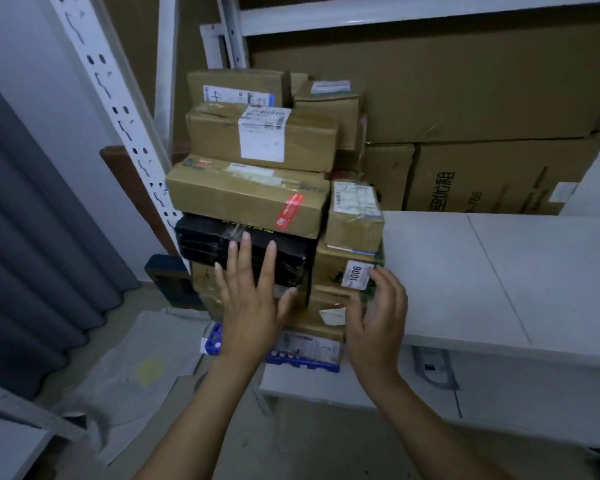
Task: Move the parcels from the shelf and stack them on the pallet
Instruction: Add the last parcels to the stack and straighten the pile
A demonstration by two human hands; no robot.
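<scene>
Stack of parcels (257, 188), centre of frame: cardboard cartons piled several high on a blue pallet (215, 341), of which only the lower edge shows at lower centre.

Top tier: two brown cartons with white labels, side by side, at upper centre.

Second tier: brown carton with a large white shipping label (262, 140).

Third tier: brown carton with a red sticker (246, 199) on its near face.

Fourth tier: black parcel (222, 244) wrapped in clear film, directly under the red-sticker carton.

Right column: small taped carton (355, 216) resting on a brown carton tagged "1006" (340, 271).

Left hand (253, 299), lower centre: open, fingers spread, palm flat toward the black parcel's near face; grasping nothing.

Right hand (378, 323), right of centre: open, fingers curled loosely, fingertips just beside the right edge of the "1006" carton; whether they touch it cannot be told.

Shelf (499, 278), right of frame: white board, bare, beside the stack.

Large flat cartons (465, 116), upper right, behind the stack.

White perforated upright (118, 116), upper left.
</scene>
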